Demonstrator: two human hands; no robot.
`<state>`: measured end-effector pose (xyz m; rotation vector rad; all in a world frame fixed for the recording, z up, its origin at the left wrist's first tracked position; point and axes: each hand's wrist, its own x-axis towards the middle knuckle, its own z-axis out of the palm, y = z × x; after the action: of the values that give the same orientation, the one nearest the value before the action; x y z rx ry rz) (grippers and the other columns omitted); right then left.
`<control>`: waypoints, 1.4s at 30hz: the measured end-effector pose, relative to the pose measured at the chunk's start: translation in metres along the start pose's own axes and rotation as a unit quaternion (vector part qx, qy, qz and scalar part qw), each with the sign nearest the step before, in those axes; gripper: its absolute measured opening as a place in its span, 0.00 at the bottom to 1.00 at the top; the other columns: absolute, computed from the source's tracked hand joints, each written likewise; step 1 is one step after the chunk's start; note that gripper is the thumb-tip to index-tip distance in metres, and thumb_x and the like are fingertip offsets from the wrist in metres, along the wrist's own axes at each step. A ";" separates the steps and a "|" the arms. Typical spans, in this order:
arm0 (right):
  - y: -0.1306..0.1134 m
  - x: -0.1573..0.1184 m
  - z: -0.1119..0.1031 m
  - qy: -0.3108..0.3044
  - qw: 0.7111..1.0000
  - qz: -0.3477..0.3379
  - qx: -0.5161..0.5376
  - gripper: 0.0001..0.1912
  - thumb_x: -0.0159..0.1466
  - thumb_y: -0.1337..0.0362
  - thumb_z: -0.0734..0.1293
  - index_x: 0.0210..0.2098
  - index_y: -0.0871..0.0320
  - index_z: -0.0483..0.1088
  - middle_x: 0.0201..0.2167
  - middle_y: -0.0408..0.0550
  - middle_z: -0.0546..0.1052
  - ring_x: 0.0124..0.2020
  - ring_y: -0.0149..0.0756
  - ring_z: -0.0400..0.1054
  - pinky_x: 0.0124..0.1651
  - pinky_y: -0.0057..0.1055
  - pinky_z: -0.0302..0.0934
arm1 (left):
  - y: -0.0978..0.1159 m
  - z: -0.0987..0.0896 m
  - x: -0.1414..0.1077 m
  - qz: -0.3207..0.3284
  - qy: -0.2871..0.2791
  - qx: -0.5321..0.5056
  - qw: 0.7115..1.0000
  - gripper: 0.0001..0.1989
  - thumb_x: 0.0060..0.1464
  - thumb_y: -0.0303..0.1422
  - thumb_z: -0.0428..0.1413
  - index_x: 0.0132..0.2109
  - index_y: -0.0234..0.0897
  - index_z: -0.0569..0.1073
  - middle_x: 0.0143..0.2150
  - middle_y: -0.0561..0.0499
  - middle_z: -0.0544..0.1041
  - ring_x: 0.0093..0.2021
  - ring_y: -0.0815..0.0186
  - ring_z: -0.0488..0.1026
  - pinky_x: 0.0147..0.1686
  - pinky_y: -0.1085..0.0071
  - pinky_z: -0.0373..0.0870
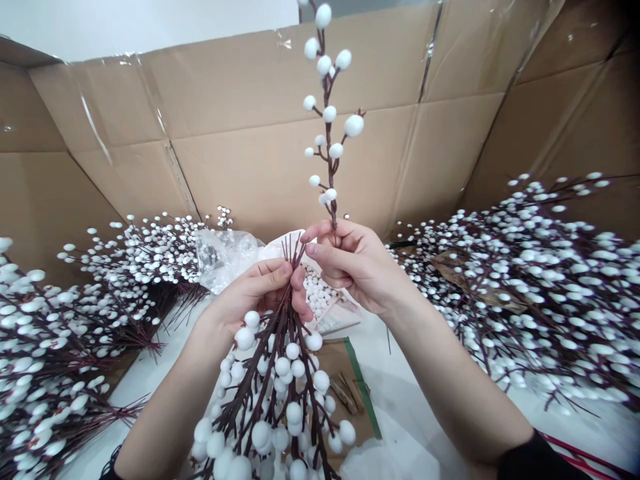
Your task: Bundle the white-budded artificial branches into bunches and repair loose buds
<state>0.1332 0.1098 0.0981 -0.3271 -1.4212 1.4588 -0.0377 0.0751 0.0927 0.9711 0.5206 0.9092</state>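
My left hand (273, 287) is closed round the thin stems of a bunch of white berry branches (287, 373). The bunch hangs upside down, its berries spreading below and its bare stem ends sticking up past my fingers. Just to the right, my right hand (350, 263) pinches the lower end of a single white berry branch (329, 127), which stands upright above it with round white berries on brown twigs. The fingertips of my right hand are close to the bunch's stem ends. Whether they touch is not clear.
Large heaps of berry branches lie at left (45, 347) and right (540, 280). Behind the hands are a clear plastic bag (225, 257) and a pile of loose white berries (320, 297). A green-edged brown board (367, 393) lies on the white table. Cardboard walls (240, 160) enclose the back.
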 end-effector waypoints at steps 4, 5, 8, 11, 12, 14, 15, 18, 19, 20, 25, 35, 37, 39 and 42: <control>-0.001 0.000 0.000 0.009 1.000 -0.002 0.003 0.08 0.55 0.65 0.73 0.32 0.59 0.72 0.15 0.31 0.54 0.13 0.17 0.41 0.15 0.21 0.35 | 0.000 -0.001 0.000 -0.002 -0.010 0.006 1.000 0.10 0.51 0.34 0.62 0.29 0.32 0.72 0.21 0.50 0.76 0.25 0.65 0.78 0.26 0.76 0.74; -0.001 -0.001 0.000 0.012 1.000 -0.004 0.004 0.08 0.55 0.65 0.73 0.32 0.59 0.72 0.15 0.31 0.54 0.13 0.17 0.41 0.15 0.21 0.35 | 0.000 -0.001 0.000 -0.002 -0.011 0.006 1.000 0.10 0.51 0.34 0.62 0.29 0.32 0.71 0.21 0.51 0.76 0.25 0.65 0.78 0.26 0.76 0.74; -0.001 -0.001 0.001 0.015 1.000 -0.005 0.006 0.08 0.54 0.66 0.73 0.31 0.59 0.72 0.15 0.31 0.54 0.13 0.17 0.41 0.15 0.21 0.35 | -0.001 -0.002 0.000 -0.004 -0.014 0.001 1.000 0.11 0.51 0.34 0.62 0.29 0.32 0.71 0.21 0.51 0.76 0.25 0.66 0.78 0.26 0.77 0.73; -0.001 -0.001 0.001 0.017 1.000 -0.004 0.007 0.08 0.54 0.66 0.73 0.31 0.59 0.72 0.15 0.31 0.55 0.13 0.17 0.41 0.15 0.21 0.35 | -0.002 -0.005 0.001 -0.006 -0.028 -0.003 1.000 0.10 0.52 0.34 0.61 0.29 0.33 0.71 0.21 0.51 0.76 0.25 0.65 0.78 0.26 0.76 0.74; -0.001 -0.001 0.001 0.016 1.000 -0.005 0.007 0.07 0.54 0.66 0.73 0.31 0.59 0.72 0.15 0.31 0.55 0.13 0.17 0.41 0.15 0.21 0.35 | -0.003 -0.006 0.002 -0.006 -0.037 -0.006 0.999 0.10 0.52 0.34 0.61 0.29 0.33 0.71 0.21 0.51 0.75 0.25 0.65 0.78 0.26 0.76 0.74; -0.002 -0.001 0.000 0.014 1.000 -0.006 0.008 0.07 0.54 0.66 0.73 0.31 0.60 0.72 0.15 0.31 0.55 0.13 0.17 0.41 0.15 0.21 0.35 | -0.005 -0.009 0.002 -0.001 -0.049 -0.013 0.999 0.10 0.52 0.35 0.61 0.29 0.33 0.71 0.20 0.52 0.74 0.25 0.65 0.77 0.26 0.75 0.74; -0.002 -0.001 0.000 0.012 1.000 -0.006 0.009 0.07 0.54 0.66 0.73 0.31 0.60 0.72 0.15 0.31 0.55 0.13 0.17 0.41 0.15 0.22 0.35 | -0.006 -0.010 0.002 0.005 -0.049 -0.015 0.999 0.11 0.52 0.36 0.61 0.29 0.34 0.70 0.20 0.53 0.73 0.24 0.66 0.77 0.26 0.76 0.74; -0.002 -0.002 -0.001 0.011 1.000 -0.004 0.009 0.07 0.54 0.66 0.73 0.32 0.60 0.72 0.15 0.31 0.55 0.13 0.17 0.41 0.15 0.22 0.34 | -0.008 -0.011 0.003 0.024 -0.034 -0.011 0.999 0.12 0.52 0.37 0.61 0.28 0.35 0.69 0.18 0.56 0.70 0.22 0.68 0.75 0.24 0.77 0.72; -0.002 -0.002 -0.001 0.011 1.000 -0.002 0.009 0.08 0.54 0.66 0.73 0.32 0.60 0.73 0.15 0.31 0.55 0.13 0.17 0.41 0.15 0.22 0.34 | -0.008 -0.011 0.003 0.028 -0.028 -0.009 0.999 0.13 0.52 0.37 0.61 0.28 0.35 0.68 0.18 0.56 0.69 0.22 0.68 0.75 0.24 0.77 0.72; -0.002 -0.001 -0.001 0.011 1.000 -0.001 0.009 0.08 0.54 0.66 0.73 0.32 0.60 0.73 0.15 0.31 0.55 0.13 0.17 0.41 0.15 0.22 0.34 | -0.007 -0.010 0.003 0.027 -0.026 -0.005 0.999 0.13 0.51 0.37 0.61 0.28 0.35 0.68 0.18 0.56 0.69 0.22 0.68 0.75 0.24 0.77 0.72; -0.001 0.000 -0.001 0.023 1.000 0.002 0.011 0.09 0.54 0.64 0.74 0.32 0.60 0.72 0.15 0.31 0.56 0.13 0.17 0.41 0.15 0.22 0.33 | -0.002 -0.007 0.003 0.012 -0.018 0.017 1.000 0.12 0.51 0.36 0.62 0.28 0.35 0.68 0.19 0.55 0.70 0.23 0.67 0.76 0.25 0.75 0.73; -0.002 -0.001 0.002 0.039 0.999 0.019 0.023 0.10 0.54 0.63 0.74 0.27 0.59 0.68 0.13 0.31 0.53 0.13 0.18 0.41 0.16 0.22 0.33 | 0.014 -0.012 -0.007 0.081 0.076 0.025 0.994 0.05 0.54 0.30 0.59 0.32 0.33 0.72 0.23 0.52 0.76 0.26 0.67 0.78 0.26 0.75 0.76; 0.000 -0.002 0.005 0.037 0.999 0.025 0.016 0.10 0.54 0.63 0.74 0.27 0.59 0.69 0.13 0.31 0.54 0.13 0.18 0.41 0.16 0.21 0.33 | 0.015 -0.013 -0.008 0.082 0.075 0.044 0.993 0.06 0.53 0.31 0.60 0.32 0.33 0.72 0.23 0.52 0.77 0.26 0.66 0.77 0.26 0.72 0.77; 0.001 -0.002 0.007 0.037 0.999 0.027 0.013 0.10 0.53 0.63 0.74 0.28 0.59 0.69 0.14 0.31 0.54 0.13 0.18 0.41 0.15 0.21 0.33 | 0.015 -0.012 -0.008 0.085 0.070 0.060 0.992 0.07 0.53 0.32 0.61 0.31 0.34 0.73 0.23 0.52 0.77 0.25 0.66 0.77 0.27 0.71 0.77; 0.002 -0.002 0.009 0.037 0.999 0.015 0.019 0.09 0.54 0.64 0.74 0.29 0.59 0.70 0.13 0.31 0.54 0.13 0.18 0.41 0.15 0.21 0.33 | 0.013 -0.010 -0.008 0.094 0.066 0.074 0.991 0.08 0.52 0.34 0.61 0.31 0.34 0.73 0.24 0.51 0.78 0.26 0.67 0.77 0.27 0.73 0.76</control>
<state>0.1264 0.1039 0.0978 -0.3775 -1.3327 1.4816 -0.0544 0.0759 0.0989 1.1131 0.6232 1.1227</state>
